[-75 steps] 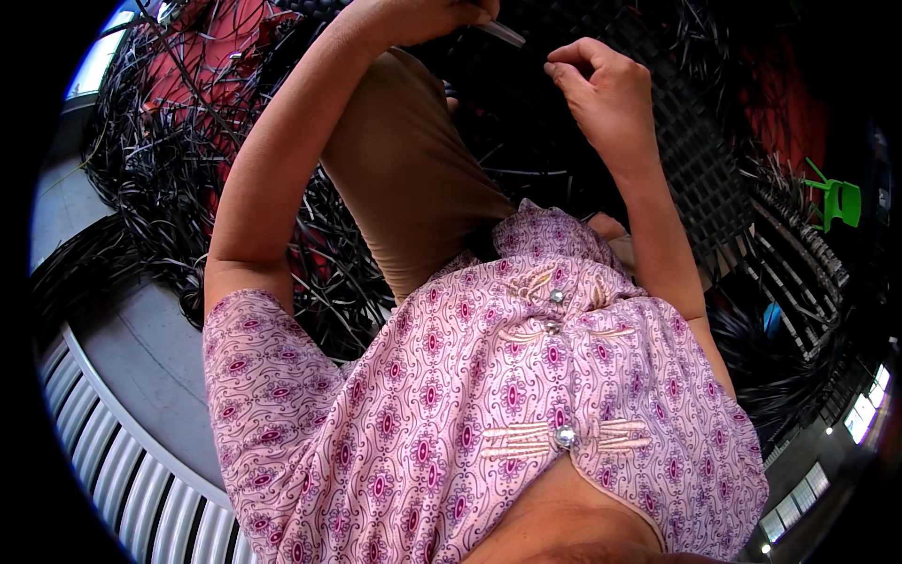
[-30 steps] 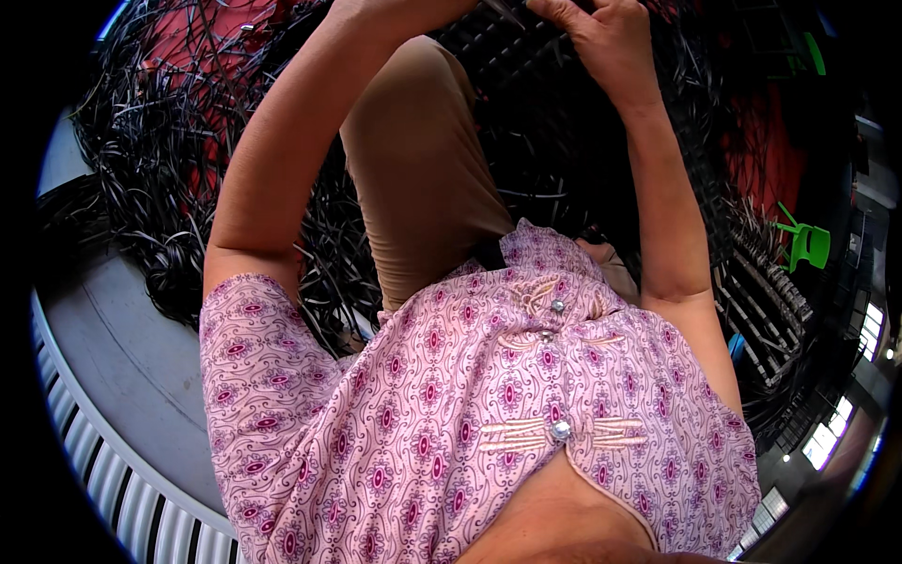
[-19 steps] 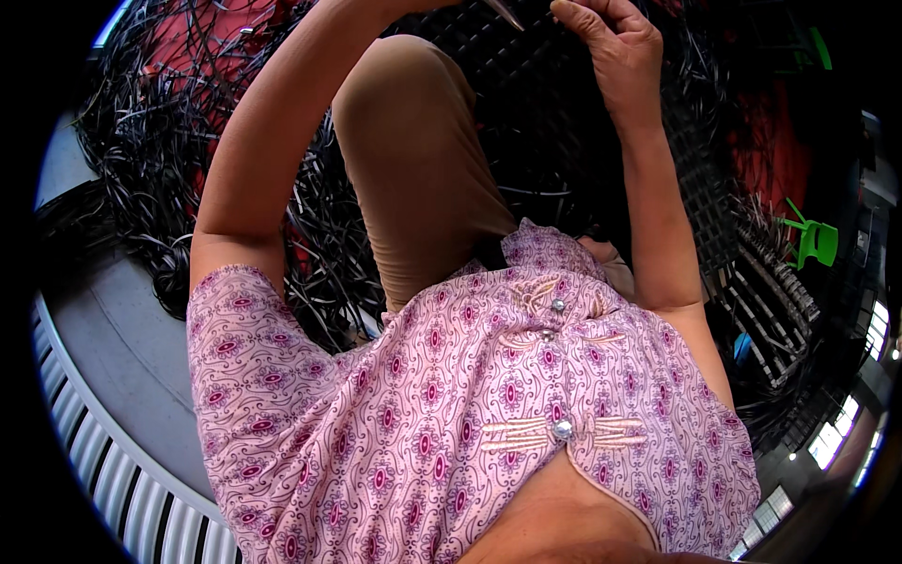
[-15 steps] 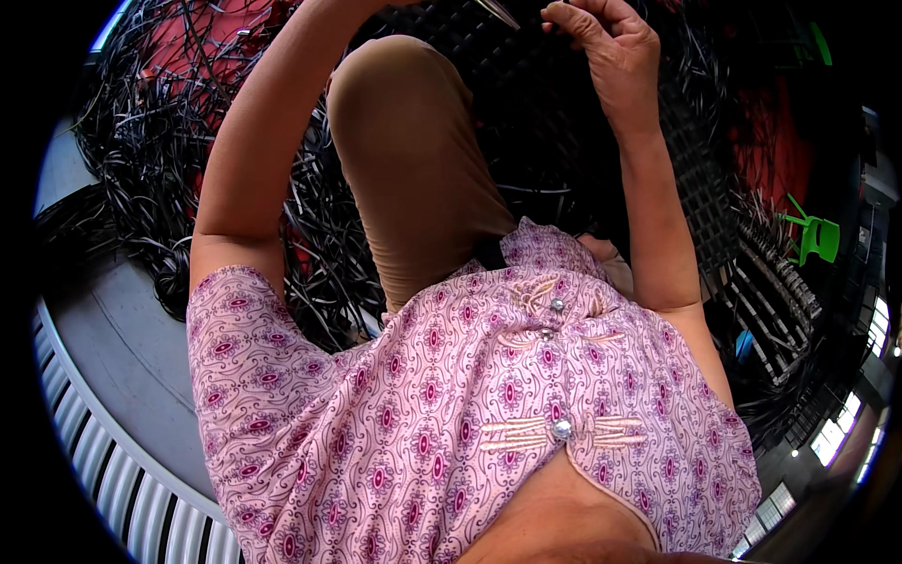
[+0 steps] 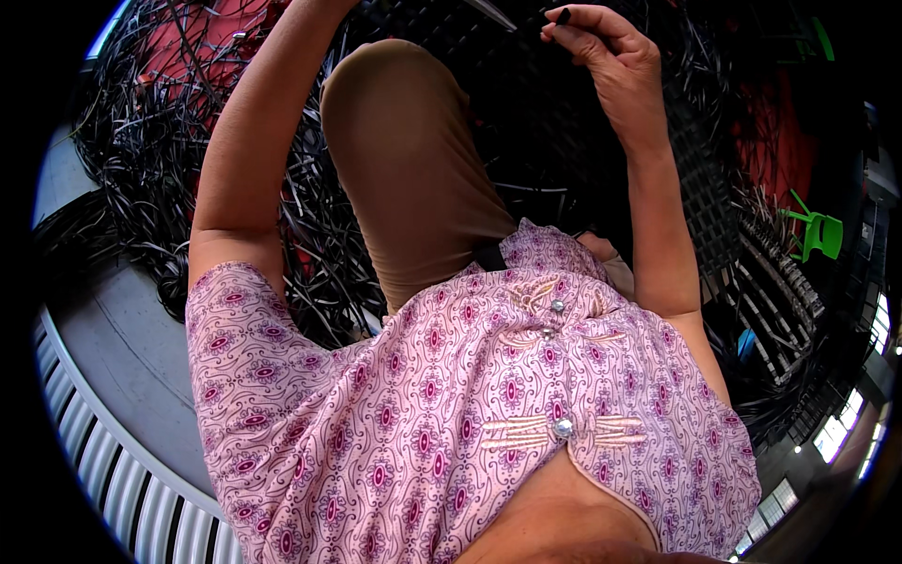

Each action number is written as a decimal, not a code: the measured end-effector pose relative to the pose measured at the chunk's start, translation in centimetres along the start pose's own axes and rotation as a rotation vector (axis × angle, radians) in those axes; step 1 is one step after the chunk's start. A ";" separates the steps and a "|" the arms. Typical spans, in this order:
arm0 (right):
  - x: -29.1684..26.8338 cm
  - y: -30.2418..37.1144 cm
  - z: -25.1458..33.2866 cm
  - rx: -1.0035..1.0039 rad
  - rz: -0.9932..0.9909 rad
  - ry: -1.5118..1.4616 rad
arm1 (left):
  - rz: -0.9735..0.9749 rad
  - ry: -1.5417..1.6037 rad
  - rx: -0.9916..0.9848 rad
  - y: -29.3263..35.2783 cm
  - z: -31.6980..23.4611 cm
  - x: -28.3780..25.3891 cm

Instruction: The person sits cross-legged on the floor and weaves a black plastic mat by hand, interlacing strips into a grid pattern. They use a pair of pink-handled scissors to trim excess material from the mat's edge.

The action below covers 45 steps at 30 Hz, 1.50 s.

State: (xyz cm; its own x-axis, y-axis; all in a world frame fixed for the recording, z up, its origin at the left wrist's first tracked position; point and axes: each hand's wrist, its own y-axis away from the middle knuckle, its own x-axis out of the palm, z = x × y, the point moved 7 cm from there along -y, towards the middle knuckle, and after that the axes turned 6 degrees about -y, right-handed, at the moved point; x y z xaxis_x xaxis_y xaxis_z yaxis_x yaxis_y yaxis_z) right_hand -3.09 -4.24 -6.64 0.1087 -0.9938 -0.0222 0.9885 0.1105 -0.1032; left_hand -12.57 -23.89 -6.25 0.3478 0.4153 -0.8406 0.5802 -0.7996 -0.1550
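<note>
My right hand (image 5: pixel 606 47) is raised at the top, thumb and fingers pinched on a short piece of black strip (image 5: pixel 564 16). A thin, pointed metal tool tip (image 5: pixel 495 13) enters from the top edge, just left of that hand and apart from it. Whatever holds this tool is outside the picture. My left forearm (image 5: pixel 249 141) reaches up past the top edge, so my left hand is hidden. Below my right hand spreads a dark woven panel (image 5: pixel 691 164) of black strips, beside my raised knee (image 5: pixel 399 122).
Tangled black strips (image 5: pixel 141 202) lie in a heap at the left over something red (image 5: pixel 202 52). A grey surface (image 5: pixel 132 329) and a white slatted edge (image 5: pixel 122 489) curve at lower left. At the right stand a green chair (image 5: pixel 820 235) and a bundle of strips (image 5: pixel 770 301).
My right hand has tilted and shifted slightly, and the black strip now shows between its fingers. My left arm has moved farther up and left; the metal tip has drawn slightly left.
</note>
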 end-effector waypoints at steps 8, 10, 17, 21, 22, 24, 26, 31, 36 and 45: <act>-0.6 0.2 -0.1 -0.019 0.012 0.126 | -0.022 -0.066 0.016 0.2 -0.4 -0.6; -0.6 0.2 -0.1 -0.020 0.010 0.120 | -0.038 -0.089 0.031 0.2 -0.4 -0.6; -0.6 0.1 -0.2 -0.022 -0.006 0.126 | -0.030 -0.002 0.013 0.3 0.5 -0.2; -0.7 0.0 -0.4 -0.023 0.003 0.122 | -0.005 0.006 -0.009 0.2 0.4 -0.3; -0.7 0.0 -0.3 -0.017 0.001 0.121 | 0.005 0.009 -0.018 0.2 0.4 -0.2; -0.7 0.1 -0.2 -0.004 -0.004 0.119 | -0.009 0.042 -0.004 0.2 0.5 -0.2; -0.7 0.0 -0.3 -0.005 -0.002 0.123 | -0.017 0.058 0.007 0.2 0.4 0.0; -0.6 -0.1 -0.6 0.002 0.002 0.116 | -0.040 0.057 0.028 0.3 -0.3 0.5; -0.8 -0.1 -0.6 -0.015 -0.001 0.113 | -0.053 0.048 -0.017 0.4 -1.0 0.2; -0.9 0.0 -0.5 -0.011 0.010 0.092 | -0.039 0.108 -0.039 0.6 0.4 0.2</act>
State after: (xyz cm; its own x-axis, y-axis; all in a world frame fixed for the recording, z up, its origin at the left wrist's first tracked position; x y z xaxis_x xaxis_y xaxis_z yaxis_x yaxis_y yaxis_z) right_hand -3.26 -3.32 -7.07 0.1078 -0.9876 -0.1142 0.9862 0.1207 -0.1135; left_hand -12.46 -24.41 -6.73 0.4006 0.4918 -0.7731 0.6226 -0.7651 -0.1641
